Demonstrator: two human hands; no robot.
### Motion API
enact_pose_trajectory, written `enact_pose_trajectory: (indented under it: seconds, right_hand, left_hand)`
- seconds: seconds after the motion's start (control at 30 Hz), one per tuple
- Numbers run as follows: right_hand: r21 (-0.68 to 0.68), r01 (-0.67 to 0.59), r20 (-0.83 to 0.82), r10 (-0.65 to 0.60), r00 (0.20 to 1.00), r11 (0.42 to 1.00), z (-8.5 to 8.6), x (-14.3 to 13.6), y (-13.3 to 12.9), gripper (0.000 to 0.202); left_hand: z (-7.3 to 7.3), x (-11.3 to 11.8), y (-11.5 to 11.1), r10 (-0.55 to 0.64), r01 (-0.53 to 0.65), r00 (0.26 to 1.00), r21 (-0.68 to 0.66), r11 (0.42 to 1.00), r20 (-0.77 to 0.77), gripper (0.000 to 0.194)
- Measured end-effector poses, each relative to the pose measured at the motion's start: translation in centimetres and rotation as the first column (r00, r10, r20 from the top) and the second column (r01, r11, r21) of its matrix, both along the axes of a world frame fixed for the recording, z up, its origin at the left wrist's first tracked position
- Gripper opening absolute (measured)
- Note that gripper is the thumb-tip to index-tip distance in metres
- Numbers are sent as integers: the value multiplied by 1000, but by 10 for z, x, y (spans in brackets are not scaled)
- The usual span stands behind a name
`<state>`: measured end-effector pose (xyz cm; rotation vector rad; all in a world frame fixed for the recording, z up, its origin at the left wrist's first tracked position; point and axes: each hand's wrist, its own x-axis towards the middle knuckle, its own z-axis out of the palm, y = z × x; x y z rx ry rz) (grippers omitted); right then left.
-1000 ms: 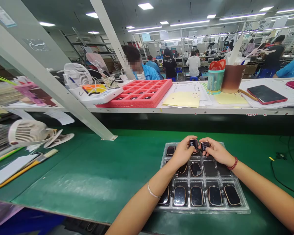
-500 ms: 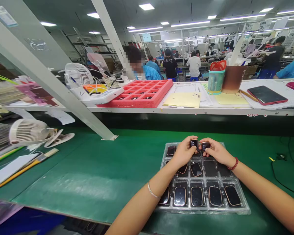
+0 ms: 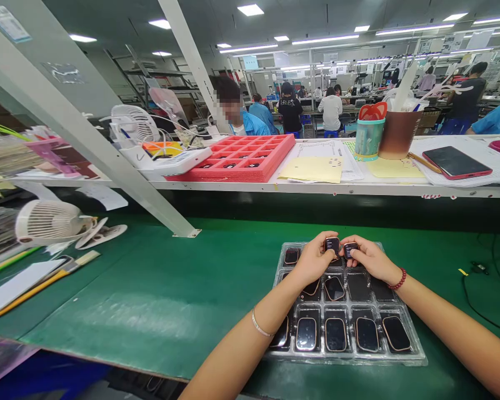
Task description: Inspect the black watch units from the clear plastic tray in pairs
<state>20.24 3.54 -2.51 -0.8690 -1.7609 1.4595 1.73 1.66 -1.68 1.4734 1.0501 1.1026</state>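
Observation:
My left hand [image 3: 316, 258] grips a smartwatch [image 3: 331, 244] without a strap, its screen lit with small text and the thumb at its lower edge. A second smartwatch [image 3: 350, 249], also lit, is pinched in my right hand [image 3: 373, 258], with the thumb on its face. Both are held side by side above the far row of a clear plastic tray [image 3: 419, 355]. Several dark-screened smartwatches lie in the tray's compartments, among them a tilted watch [image 3: 334, 288] in the middle row and a near-row watch [image 3: 367, 334]. My hands and forearms hide part of the tray.
On the green bench, a white fan [image 3: 50, 223] and a brush [image 3: 45, 286] lie at the left, a black cable [image 3: 479, 311] at the right. The shelf [image 3: 250, 188] beyond carries a red foam tray [image 3: 250, 153], papers, cups and a phone [image 3: 457, 161]. Co-workers sit farther back.
Both hands keep their hold on the two watches with hardly any movement. The view has shifted very slightly, and a person beyond the shelf has moved their head a little.

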Motion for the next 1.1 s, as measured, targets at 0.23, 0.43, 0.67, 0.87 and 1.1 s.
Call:
enact_pose_trajectory:
  seconds: [0.23, 0.43, 0.67, 0.87, 1.1]
  right_hand:
    - [7, -5, 2, 5, 1000, 1000, 2, -1, -1, 24]
    - [0, 2, 13, -2, 1000, 1000, 1, 0, 0, 22]
    - [9, -6, 18, 6, 1000, 1000, 1, 0, 0, 21]
    - [7, -7, 24, 7, 1000, 1000, 2, 0, 0, 20]
    - [11, -3, 13, 3, 1000, 1000, 2, -1, -1, 19]
  left_hand:
    - [2, 1, -1, -12, 13, 1000, -23, 1000, 22, 33]
    - [0, 0, -1, -29, 29, 1000, -18, 999, 4, 30]
    - [-1, 0, 0, -40, 41, 999, -18, 999, 5, 27]
    - [0, -1, 0, -43, 43, 999, -18, 999, -7, 27]
    - [6, 0, -2, -34, 33, 999, -24, 999, -13, 26]
